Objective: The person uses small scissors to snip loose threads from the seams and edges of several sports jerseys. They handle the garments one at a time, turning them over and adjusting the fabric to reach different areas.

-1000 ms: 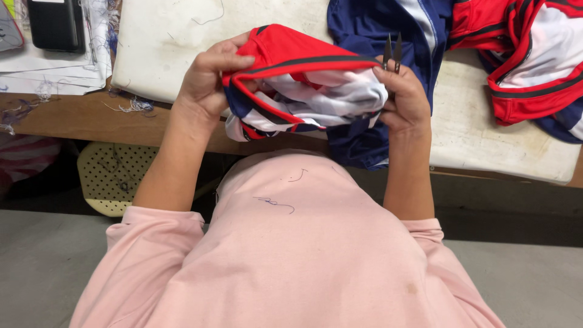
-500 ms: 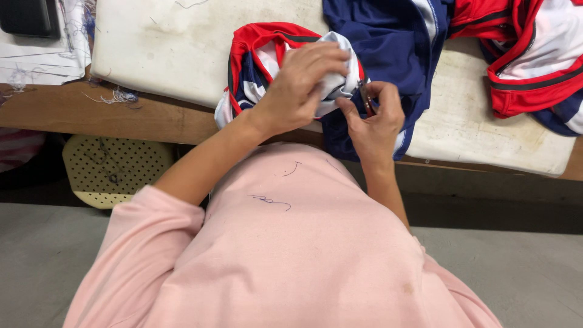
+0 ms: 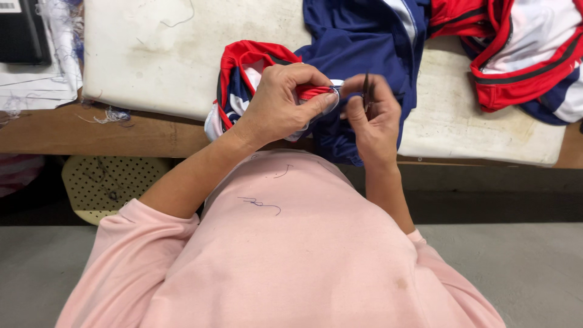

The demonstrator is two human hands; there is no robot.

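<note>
1. Left hand [image 3: 280,104]: grip closed on a bunched fold of the red, white and blue garment [image 3: 243,79], held at the near edge of the surface [image 3: 152,61].
2. Right hand [image 3: 373,118]: grip closed on small dark thread snips [image 3: 366,91], blades just beside the pinched fold.
3. Progress, as judged: trimming is under way on this seam; loose threads [image 3: 109,114] lie left of the grips.
4. Beyond the right grip: a second red garment [image 3: 522,54], apparently untouched.

Dark rectangular device [image 3: 24,30], poss. a screen, sits at the workbench's [image 3: 54,130] far left corner. Small white label [image 3: 10,5] on its top edge. White paper sheets [image 3: 33,85] lie under it.
</note>
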